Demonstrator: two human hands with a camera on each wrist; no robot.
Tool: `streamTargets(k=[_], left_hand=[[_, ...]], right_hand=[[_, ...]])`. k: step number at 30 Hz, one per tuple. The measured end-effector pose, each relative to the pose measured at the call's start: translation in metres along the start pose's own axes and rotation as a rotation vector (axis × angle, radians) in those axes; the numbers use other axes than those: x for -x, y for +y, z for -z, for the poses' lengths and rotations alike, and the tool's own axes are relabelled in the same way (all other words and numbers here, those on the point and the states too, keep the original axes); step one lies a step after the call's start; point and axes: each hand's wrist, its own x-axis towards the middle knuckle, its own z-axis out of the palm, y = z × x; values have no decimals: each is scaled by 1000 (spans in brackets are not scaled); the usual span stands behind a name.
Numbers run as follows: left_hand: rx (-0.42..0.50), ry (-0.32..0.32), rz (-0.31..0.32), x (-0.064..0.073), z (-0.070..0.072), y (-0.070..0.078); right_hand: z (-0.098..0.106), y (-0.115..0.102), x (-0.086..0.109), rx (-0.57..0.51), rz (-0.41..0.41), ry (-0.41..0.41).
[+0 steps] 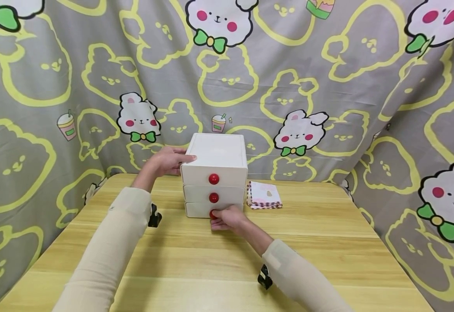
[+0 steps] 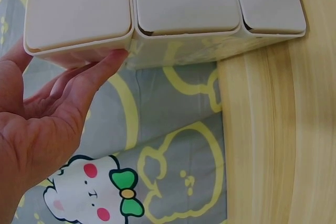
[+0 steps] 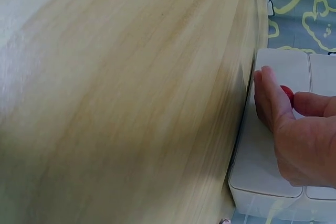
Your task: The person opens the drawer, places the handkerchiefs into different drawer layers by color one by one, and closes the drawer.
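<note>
A white three-drawer box (image 1: 217, 149) stands on the table with its drawer fronts facing me, each bearing a round red knob. My left hand (image 1: 168, 160) holds the box at its upper left edge, thumb on top and fingers against the side wall. In the left wrist view those fingers (image 2: 100, 72) lie along the side by the top drawer. Low at the front, my right hand (image 1: 232, 219) pinches the knob of the bottom drawer (image 1: 196, 210) between thumb and fingers. Part of this red knob (image 3: 287, 93) shows between them in the right wrist view. All three drawers look closed.
A folded patterned cloth (image 1: 266, 194) lies on the table just right of the box. Behind the wooden table (image 1: 188, 268) hangs a grey curtain (image 1: 235, 108) with cartoon prints, close to the back of the box. Black wrist mounts show beside both sleeves.
</note>
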Motion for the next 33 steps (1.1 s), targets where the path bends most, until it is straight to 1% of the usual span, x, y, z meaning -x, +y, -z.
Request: streamTargets(k=[7, 14, 20, 23, 29, 33], left_hand=[[-9, 2, -3, 1, -1, 0], [2, 0, -12, 1, -1, 1], [-2, 0, -5, 1, -1, 0], [-12, 6, 0, 2, -1, 0], [-18, -3, -6, 1, -2, 0], [-16, -6, -9, 1, -2, 1]], right_hand=[[1, 0, 1, 1, -1, 3], [-1, 1, 7, 28, -24, -26], [-3, 2, 18, 59, -37, -40], [-3, 3, 24, 97, -41, -38], [-4, 3, 38, 183, -39, -50], [-5, 5, 47, 192, -35, -60]])
